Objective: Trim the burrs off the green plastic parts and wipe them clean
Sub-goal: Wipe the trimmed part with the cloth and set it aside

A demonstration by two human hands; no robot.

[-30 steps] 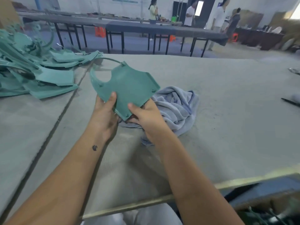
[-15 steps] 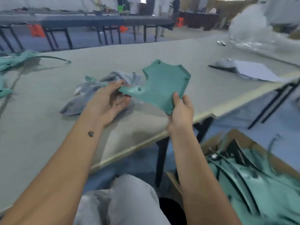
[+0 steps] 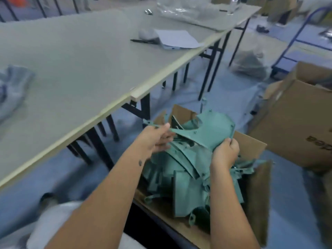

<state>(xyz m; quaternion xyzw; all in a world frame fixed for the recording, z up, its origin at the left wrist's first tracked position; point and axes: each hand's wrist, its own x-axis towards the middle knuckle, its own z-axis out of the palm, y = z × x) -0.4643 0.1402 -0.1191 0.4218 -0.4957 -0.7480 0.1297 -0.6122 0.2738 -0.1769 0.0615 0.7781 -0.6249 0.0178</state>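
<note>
A flat green plastic part (image 3: pixel 213 130) hangs over an open cardboard box (image 3: pixel 251 146) on the floor to the right of the table. My left hand (image 3: pixel 158 139) pinches the part's thin left arm. Gripping its lower right corner is my right hand (image 3: pixel 225 153). Several more green parts (image 3: pixel 179 178) lie piled inside the box beneath it. The grey-blue cloth (image 3: pixel 12 87) lies on the table at the far left, away from both hands.
The grey table (image 3: pixel 80 69) carries a pen (image 3: pixel 142 41), paper sheets (image 3: pixel 176 39) and clear plastic bags (image 3: pixel 188 11) at the far end. A second cardboard box (image 3: pixel 296 119) stands at the right, a filled plastic bag (image 3: pixel 249 63) on the blue floor behind it.
My view swung right and down from the table to the floor box. Both hands carried the green part off the table and over the box; the cloth stayed on the table.
</note>
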